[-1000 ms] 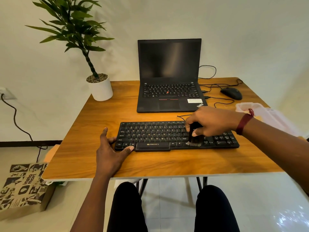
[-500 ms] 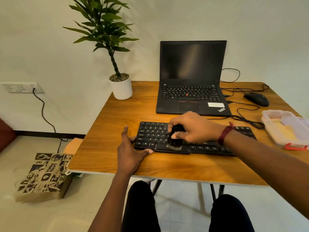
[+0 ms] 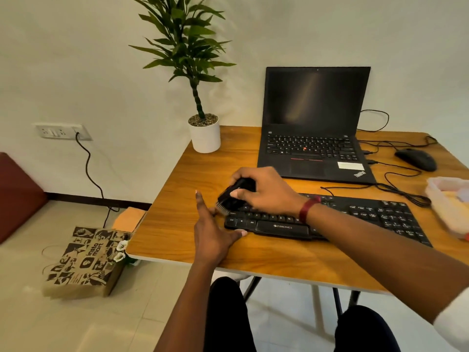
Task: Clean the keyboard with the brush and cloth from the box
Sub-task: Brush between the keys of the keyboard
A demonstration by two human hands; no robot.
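A black keyboard point(image 3: 355, 219) lies on the wooden table point(image 3: 193, 179) in front of me. My right hand point(image 3: 266, 191) grips a small black brush point(image 3: 232, 196), bristles down at the keyboard's far left end. My left hand point(image 3: 213, 229) rests flat on the table against the keyboard's left edge, index finger straight and thumb touching the front corner. A clear plastic box point(image 3: 449, 199) with something yellow inside stands at the right edge, partly cut off. The cloth itself cannot be made out.
An open black laptop point(image 3: 314, 128) stands behind the keyboard, with a black mouse point(image 3: 416, 160) and cables to its right. A potted plant point(image 3: 203, 133) sits at the table's back left corner. A printed paper bag point(image 3: 86, 262) stands on the floor at left.
My right hand has swept the brush leftward along the keyboard, from right of centre to its left end. My view has turned left. The left hand stayed at the keyboard's left edge.
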